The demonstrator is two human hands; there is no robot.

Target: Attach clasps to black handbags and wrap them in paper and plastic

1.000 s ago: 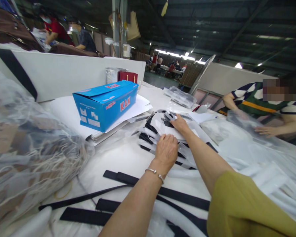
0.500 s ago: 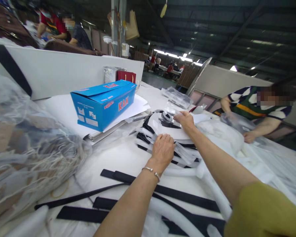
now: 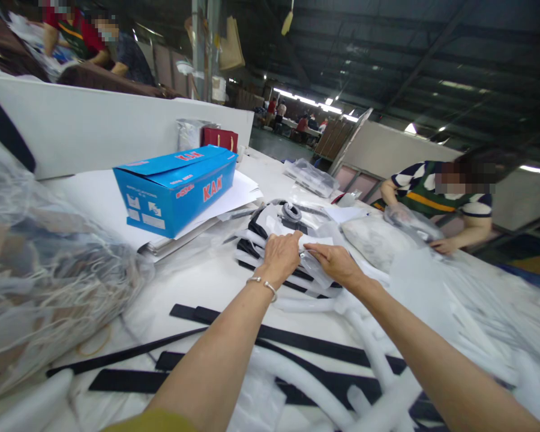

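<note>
My left hand (image 3: pixel 281 258), with a bracelet at its wrist, is closed over a coiled stack of black and white straps (image 3: pixel 270 215). Close to its right, my right hand (image 3: pixel 338 264) pinches the edge of a clear plastic bag (image 3: pixel 321 273). My left fingertips also seem closed on this plastic, but the hand hides most of its grip. A small white piece (image 3: pixel 315 240) shows between the two hands. Just beyond lies a small grey coil (image 3: pixel 291 211) on the stack.
A blue KAM box (image 3: pixel 175 189) stands on papers to the left. Bagged white cords (image 3: pixel 90 300) fill the near left. Black strips (image 3: pixel 315 345) and white foam tubes (image 3: pixel 306 384) lie in front. Across the table at right, a co-worker (image 3: pixel 436 198) handles clear plastic.
My right hand has come back from the far side of the stack to beside my left hand. A white piece now shows between them. The view has shifted slightly right.
</note>
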